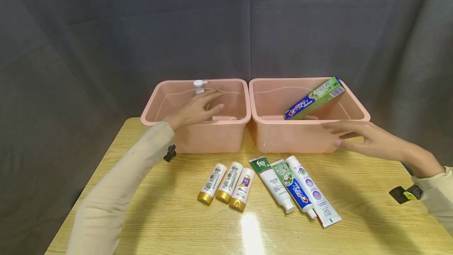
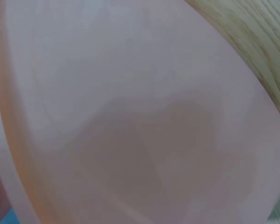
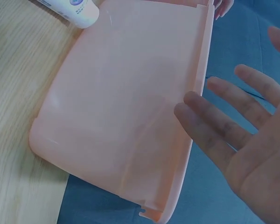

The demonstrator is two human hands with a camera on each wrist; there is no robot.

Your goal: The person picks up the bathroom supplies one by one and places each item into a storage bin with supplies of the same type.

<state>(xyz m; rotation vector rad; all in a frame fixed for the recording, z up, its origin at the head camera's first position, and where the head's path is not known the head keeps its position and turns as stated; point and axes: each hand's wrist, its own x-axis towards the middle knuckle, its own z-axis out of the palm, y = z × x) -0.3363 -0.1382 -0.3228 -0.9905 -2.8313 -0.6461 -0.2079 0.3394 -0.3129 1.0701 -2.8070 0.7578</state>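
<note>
My left hand [image 1: 196, 109] reaches over the front rim of the left pink bin [image 1: 209, 139], its fingers and thumb stretched out. Just beyond it a white pump top [image 1: 199, 84] rises inside that bin; what lies under the palm is mostly hidden. The left wrist view is filled by the pink bin wall [image 2: 130, 60]. Spread and holding nothing, my right hand [image 1: 371, 139] is at the front right of the right pink bin [image 1: 293, 139]. Its fingers [image 3: 210, 126] show beside the bin's rim in the right wrist view. A green and blue toothpaste box [image 1: 315, 99] leans inside the right bin.
On the wooden table [image 1: 184, 227], three white tubes with gold caps [image 1: 230, 182] lie in front of the left bin. Beside them are a green-and-white tube [image 1: 274, 186], a green-and-blue toothpaste tube [image 1: 295, 188] and a white tube with purple circles [image 1: 311, 188]. A dark curtain [image 1: 177, 23] hangs behind.
</note>
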